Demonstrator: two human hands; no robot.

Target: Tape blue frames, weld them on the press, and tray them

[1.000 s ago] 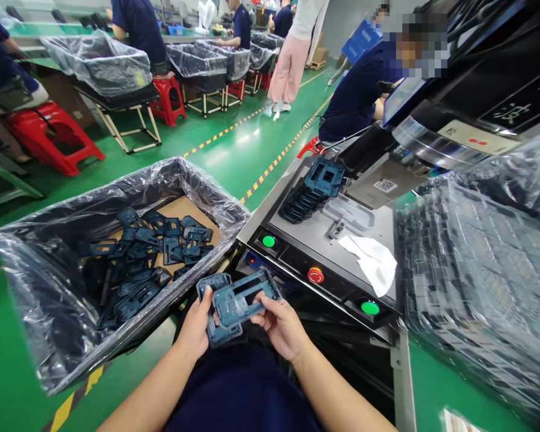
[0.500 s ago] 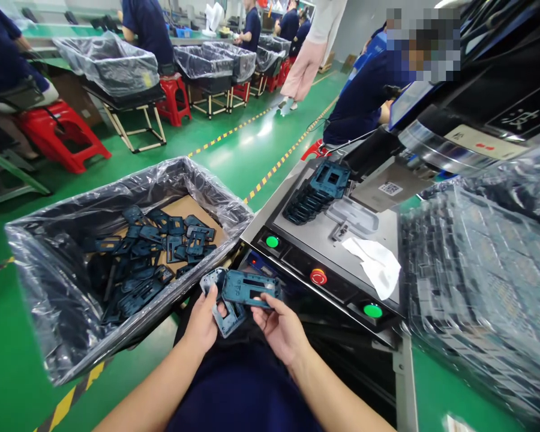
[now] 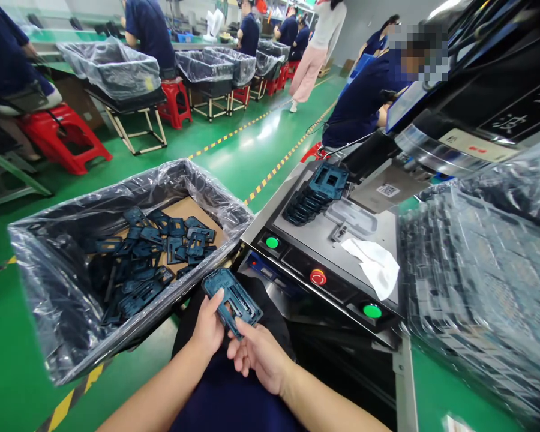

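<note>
My left hand (image 3: pixel 209 330) and my right hand (image 3: pixel 256 354) hold a dark teal plastic frame (image 3: pixel 232 299) above my lap. The left hand grips its lower left side, and the right fingertips press its lower edge. Just left of my hands stands a plastic-lined box (image 3: pixel 130 270) with several similar frames (image 3: pixel 162 246) lying loose on cardboard. On the steel machine bed to my right, a stack of frames (image 3: pixel 308 201) leans in a row, with a moulded tray insert (image 3: pixel 351 217) beside it.
A white cloth (image 3: pixel 373 267) lies on the machine, above a red emergency stop button (image 3: pixel 317 277) and green buttons (image 3: pixel 272 242). Bagged trays (image 3: pixel 477 288) fill the right side. A co-worker (image 3: pixel 360 102) sits beyond the machine, with more lined bins and red stools behind.
Two frames showed in my hands earlier, and now only one shows. It has turned to a steeper diagonal, and my hands have moved closer together.
</note>
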